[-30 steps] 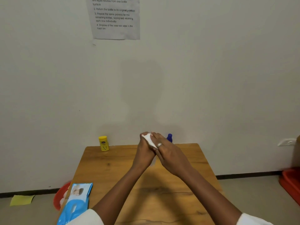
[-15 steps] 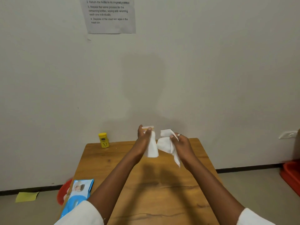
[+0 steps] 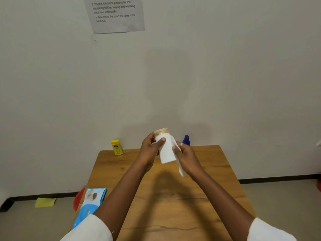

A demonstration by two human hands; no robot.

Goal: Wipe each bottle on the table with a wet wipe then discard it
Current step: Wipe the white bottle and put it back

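Observation:
A white bottle (image 3: 165, 150) with a yellow-banded cap is held up above the far part of the wooden table (image 3: 217, 171). My left hand (image 3: 150, 150) grips it near the cap. My right hand (image 3: 186, 155) presses a white wet wipe (image 3: 180, 168) against the bottle's right side; the wipe's tail hangs below the hand. A small yellow bottle (image 3: 117, 147) stands at the table's far left corner. A blue bottle (image 3: 186, 140) stands by the wall, mostly hidden behind my right hand.
A blue wet-wipe pack (image 3: 90, 204) lies on the table's left edge. A red bin (image 3: 79, 199) sits on the floor left of the table, beside a yellow cloth (image 3: 45, 202). An instruction sheet (image 3: 116, 13) hangs on the wall.
My hands had parted, wipe held apart from the bottle; now the right hand has brought the wipe back against the bottle's side. The camera has tilted slightly.

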